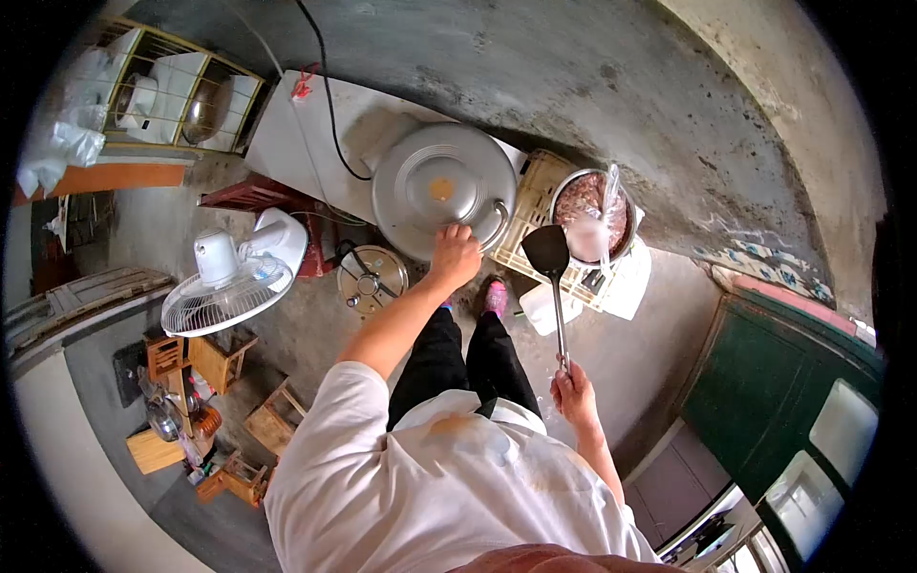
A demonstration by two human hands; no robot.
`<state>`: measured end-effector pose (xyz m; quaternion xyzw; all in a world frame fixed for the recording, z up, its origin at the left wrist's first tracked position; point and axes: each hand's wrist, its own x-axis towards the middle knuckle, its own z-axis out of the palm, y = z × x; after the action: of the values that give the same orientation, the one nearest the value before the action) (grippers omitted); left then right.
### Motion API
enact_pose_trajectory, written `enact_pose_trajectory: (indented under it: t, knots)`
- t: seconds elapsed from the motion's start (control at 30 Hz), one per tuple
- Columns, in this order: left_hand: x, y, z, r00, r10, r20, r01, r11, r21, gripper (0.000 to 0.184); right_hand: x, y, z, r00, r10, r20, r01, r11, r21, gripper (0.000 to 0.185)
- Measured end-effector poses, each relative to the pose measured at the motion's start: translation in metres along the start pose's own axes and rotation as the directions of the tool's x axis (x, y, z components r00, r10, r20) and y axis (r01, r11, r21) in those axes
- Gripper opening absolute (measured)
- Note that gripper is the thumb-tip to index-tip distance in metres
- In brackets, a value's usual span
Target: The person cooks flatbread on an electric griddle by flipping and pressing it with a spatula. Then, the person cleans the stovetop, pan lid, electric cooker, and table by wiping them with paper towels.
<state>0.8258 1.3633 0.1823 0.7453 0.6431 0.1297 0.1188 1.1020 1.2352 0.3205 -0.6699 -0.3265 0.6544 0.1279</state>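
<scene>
My left hand (458,256) has its fingers curled at the near rim of a large round silver metal lid (411,181). The lid has a tan mark at its centre, and a curved metal handle (499,224) shows at its right side. Whatever lies beneath the lid is hidden. Lower on the right, my right hand (574,393) is closed round the handle end of a spatula (546,252). Its dark, flat head points up and away from me, near a metal pot (630,222) with reddish-brown contents and clear plastic over part of them.
A yellowish plastic crate (522,222) stands under the metal pot. A white fan (215,291) is at left, beside a round metal piece with a dark crossbar (371,281). Wooden stools (272,417) stand lower left. A green door (764,368) is at right.
</scene>
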Motion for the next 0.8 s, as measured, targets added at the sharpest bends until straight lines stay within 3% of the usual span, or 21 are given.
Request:
enact_pose_trajectory:
  t: [0.13, 0.3, 0.57, 0.73, 0.8]
  knots:
    - [0.000, 0.002, 0.017, 0.997, -0.060, 0.050, 0.061, 0.998, -0.007, 0.015, -0.002, -0.001, -0.001, 0.999, 0.046, 0.005, -0.046, 0.998, 0.051, 0.033]
    - [0.004, 0.001, 0.000, 0.999, 0.017, 0.033, -0.017, 1.000, -0.009, 0.016, 0.020, 0.004, 0.000, 1.000, -0.016, 0.004, 0.016, 0.998, -0.057, 0.030]
    - [0.002, 0.001, 0.011, 0.998, -0.024, 0.058, 0.022, 0.999, 0.038, 0.019, 0.026, -0.012, 0.008, 0.998, -0.010, -0.059, 0.010, 1.000, -0.002, 0.029]
    - [0.013, 0.002, -0.032, 0.998, 0.022, 0.064, -0.016, 0.995, -0.097, 0.019, 0.025, -0.018, 0.010, 0.997, 0.012, -0.073, -0.013, 1.000, -0.010, 0.030]
    - [0.026, -0.007, -0.072, 0.997, 0.049, 0.060, -0.046, 0.998, -0.045, 0.018, 0.030, -0.019, 0.014, 0.997, 0.010, -0.083, -0.013, 0.999, -0.039, 0.030]
